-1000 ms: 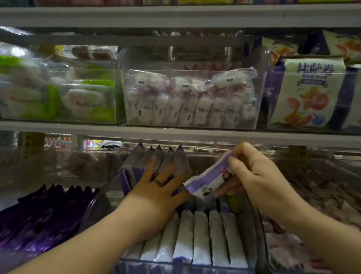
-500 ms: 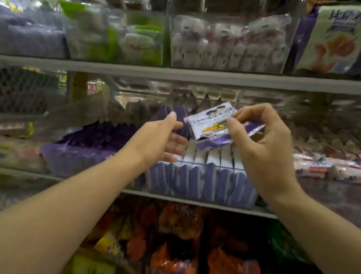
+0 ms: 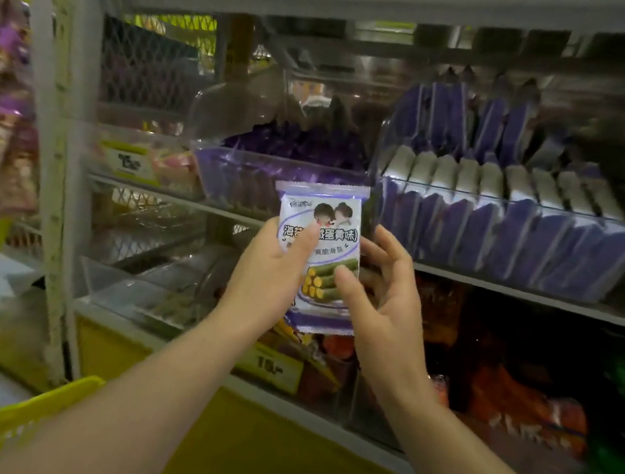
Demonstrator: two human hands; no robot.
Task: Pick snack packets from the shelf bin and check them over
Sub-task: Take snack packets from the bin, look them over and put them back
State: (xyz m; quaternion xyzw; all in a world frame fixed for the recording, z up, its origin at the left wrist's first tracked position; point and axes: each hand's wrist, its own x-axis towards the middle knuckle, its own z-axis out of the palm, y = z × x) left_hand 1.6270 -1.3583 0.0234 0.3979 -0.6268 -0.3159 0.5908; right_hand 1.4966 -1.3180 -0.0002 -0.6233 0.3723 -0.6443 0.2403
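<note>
While both hands hold it upright in front of the shelves, the snack packet (image 3: 327, 214) faces the camera, print side out, apart from the clear shelf bin (image 3: 515, 202) up to the right, where matching purple-and-white packets stand in rows. The left hand (image 3: 268, 270) grips its left edge, thumb pressed across the front. The right hand (image 3: 385, 311) pinches the lower right side, thumb on the front, fingers curled behind. A second clear bin (image 3: 273, 164) of purple packs sits just left of the first. A yellow basket (image 3: 23, 420) rim shows at bottom left.
</note>
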